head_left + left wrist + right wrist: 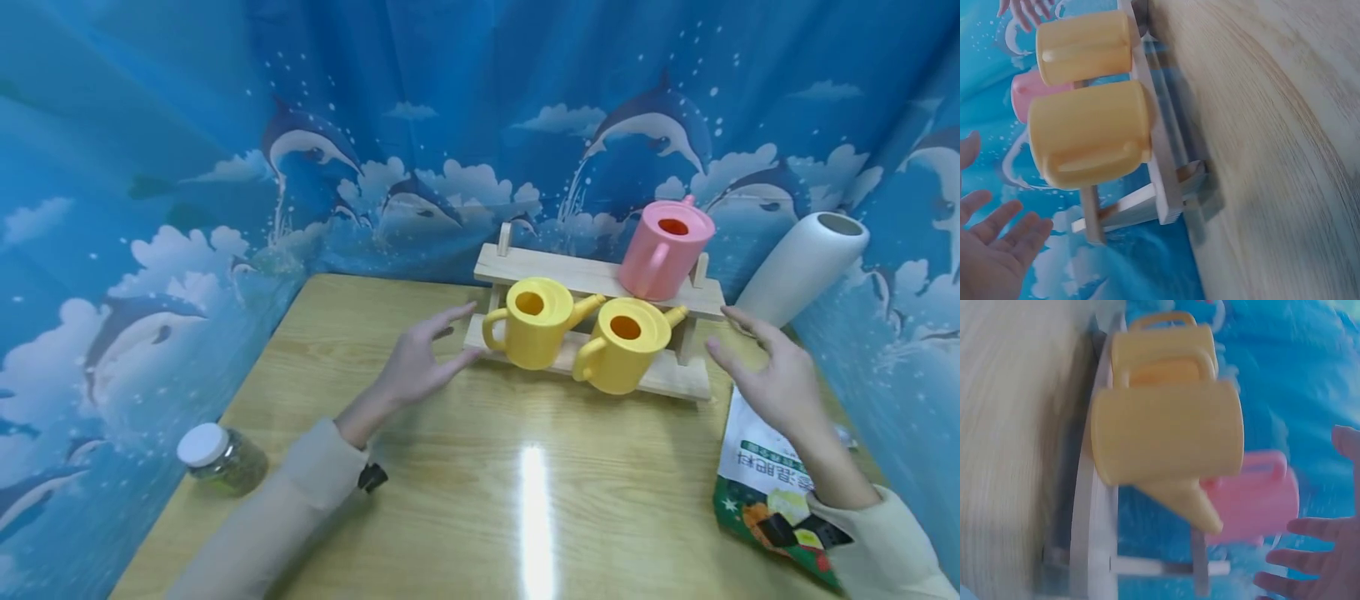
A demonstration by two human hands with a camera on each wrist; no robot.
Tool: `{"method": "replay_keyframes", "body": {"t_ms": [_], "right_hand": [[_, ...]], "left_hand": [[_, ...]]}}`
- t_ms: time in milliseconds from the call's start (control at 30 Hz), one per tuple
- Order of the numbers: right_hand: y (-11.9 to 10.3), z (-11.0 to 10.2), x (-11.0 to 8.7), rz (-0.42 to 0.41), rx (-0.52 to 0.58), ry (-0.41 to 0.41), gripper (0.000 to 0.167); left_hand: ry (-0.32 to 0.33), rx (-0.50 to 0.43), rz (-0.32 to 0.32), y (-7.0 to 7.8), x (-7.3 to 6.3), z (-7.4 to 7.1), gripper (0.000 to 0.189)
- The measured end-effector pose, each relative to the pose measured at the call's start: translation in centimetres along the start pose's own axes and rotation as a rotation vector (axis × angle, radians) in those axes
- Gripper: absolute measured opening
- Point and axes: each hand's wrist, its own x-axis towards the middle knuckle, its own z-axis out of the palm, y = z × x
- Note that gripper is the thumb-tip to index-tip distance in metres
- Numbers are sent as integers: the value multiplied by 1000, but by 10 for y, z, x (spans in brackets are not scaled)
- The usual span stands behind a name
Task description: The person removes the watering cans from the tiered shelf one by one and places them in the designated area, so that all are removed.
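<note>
Two yellow watering cans, one on the left (536,329) and one on the right (624,354), stand side by side on the lower board of a two-tier wooden rack (678,375). On the upper board, toward its right end, is a pink watering can (660,258). My left hand (420,358) reaches in at the rack's left end, fingers extended and apart from the nearer yellow can's handle. At the rack's right end my right hand (780,379) is held with fingers spread. Neither hand holds anything; in both wrist views a gap shows between fingers and cans.
A tall white vase (802,267) leans behind the rack's right end. Under my right forearm lies a white and green printed bag (757,467). A clear jar with a white lid (225,458) is at the table's left edge. A blue dolphin-print curtain (465,108) surrounds the wooden table (442,500).
</note>
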Motion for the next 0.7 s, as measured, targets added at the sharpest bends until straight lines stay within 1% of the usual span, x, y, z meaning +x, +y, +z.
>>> {"method": "replay_keyframes", "body": {"t_ms": [67,133,233,433,533,600,700], "right_hand": [[12,-5,6,36,57,-31,65],[24,-8,11,66,101,-53,64],[38,-10,20,112,162,-66,65],[57,-11,41,256,252,-128,79],[66,-9,52,308,301,-154,84],[73,-6,58,328,344,-166,86],[82,-3,66,349,401,-182,93]], "left_hand": [[8,-54,-16,-5,5,2,61],[15,-98,-37,-10,9,4,58],[22,-131,-72,-17,14,8,56],[9,-186,-182,-29,23,17,53],[-1,-215,-235,-33,27,20,51],[-7,-223,-257,-35,29,21,49],[-17,-234,-265,-39,31,24,48]]}}
